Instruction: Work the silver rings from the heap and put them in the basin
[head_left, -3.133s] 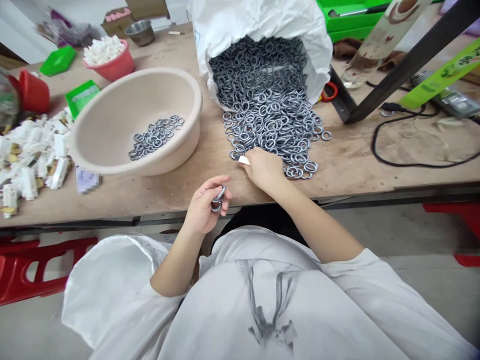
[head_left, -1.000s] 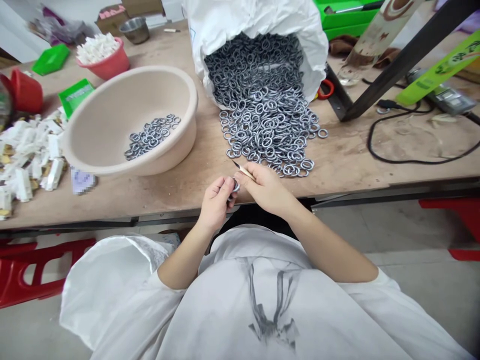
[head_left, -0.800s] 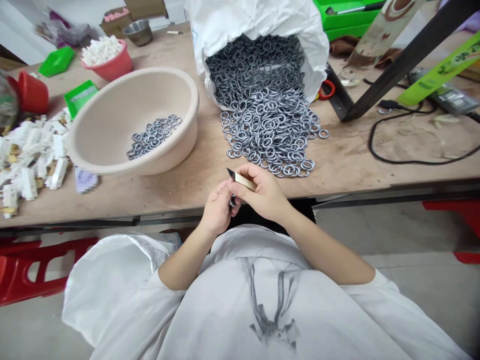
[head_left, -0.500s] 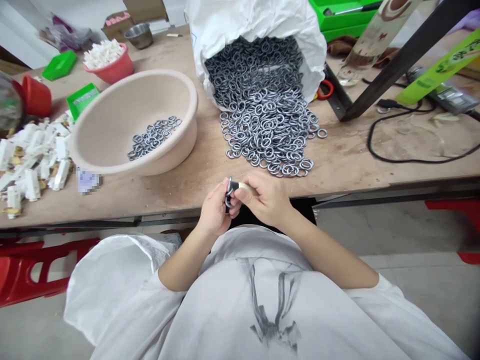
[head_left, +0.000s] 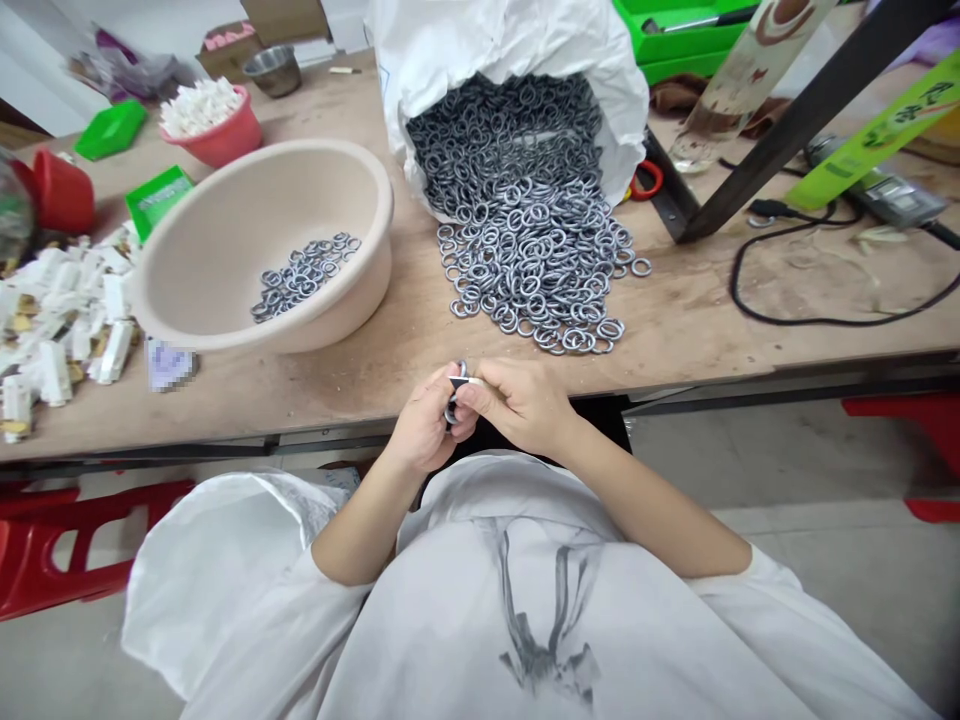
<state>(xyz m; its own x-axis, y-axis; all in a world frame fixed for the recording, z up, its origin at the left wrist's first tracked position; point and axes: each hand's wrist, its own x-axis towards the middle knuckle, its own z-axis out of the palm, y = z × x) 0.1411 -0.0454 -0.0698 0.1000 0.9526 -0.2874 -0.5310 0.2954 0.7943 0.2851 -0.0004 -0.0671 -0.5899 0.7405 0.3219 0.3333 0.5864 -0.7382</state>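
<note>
My left hand (head_left: 422, 428) is closed on a grey ring (head_left: 451, 412), held upright just off the table's front edge. Pinched in my right hand (head_left: 529, 402) is a small tool (head_left: 458, 382) with a flat dark end and a pale handle. That dark end lies against the ring, while my fingers cover most of the handle. Beyond my hands, many loose grey rings (head_left: 536, 265) spill from a white sack (head_left: 510, 40). A beige basin (head_left: 262, 180) to the left holds a smaller heap of grey rings (head_left: 304, 275).
White plastic pieces (head_left: 56, 310) are piled at the left. Behind them are a pink bowl (head_left: 232, 135) and a green tray (head_left: 159, 200). A dark metal bar (head_left: 795, 130) slants up at the right beside a black cable (head_left: 739, 285). A red stool (head_left: 67, 550) stands lower left.
The tool's dark end has turned flatter and moved slightly left against the ring. My right fingers have closed in nearer to my left hand. The heaps of rings look the same.
</note>
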